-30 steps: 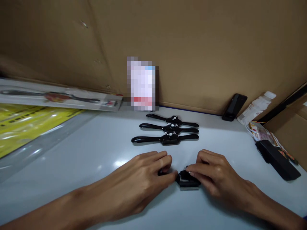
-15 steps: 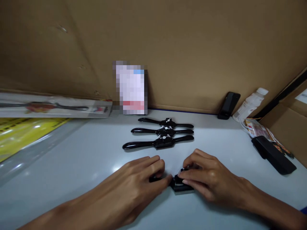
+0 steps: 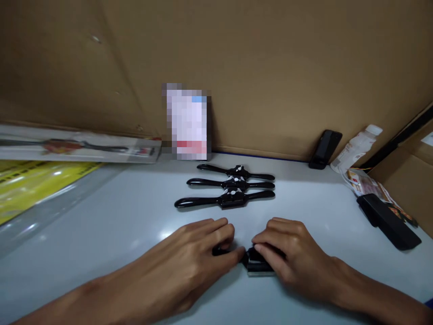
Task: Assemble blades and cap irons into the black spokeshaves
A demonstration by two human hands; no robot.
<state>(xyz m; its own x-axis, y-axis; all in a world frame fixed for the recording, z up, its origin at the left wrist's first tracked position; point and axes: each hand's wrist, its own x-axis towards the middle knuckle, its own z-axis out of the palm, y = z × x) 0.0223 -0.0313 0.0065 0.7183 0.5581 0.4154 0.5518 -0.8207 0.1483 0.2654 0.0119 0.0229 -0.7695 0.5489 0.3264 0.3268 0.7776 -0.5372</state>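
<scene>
A black spokeshave (image 3: 259,267) lies low over the table in front of me, its metal edge facing me. My left hand (image 3: 199,255) is closed round its left handle, with the thumb along it near the body. My right hand (image 3: 287,250) pinches at the top of its body, fingers bent together; the right handle and the adjusting screws are hidden under it. Beyond my hands, three more spokeshaves lie side by side: a near one (image 3: 233,200), a middle one (image 3: 235,183) and a far one (image 3: 237,171), with silvery screws showing on top.
A blurred-out upright panel (image 3: 189,126) leans on the cardboard wall (image 3: 264,67). At left lie a long packaged tool (image 3: 101,148) and yellow-printed plastic (image 3: 34,185). To the right are a black device (image 3: 325,149), a bottle (image 3: 356,148) and a black angular object (image 3: 389,221).
My right hand's fingers have shifted and curled lower over the spokeshave's body, covering its top screws. My left hand keeps its hold. The view has moved slightly.
</scene>
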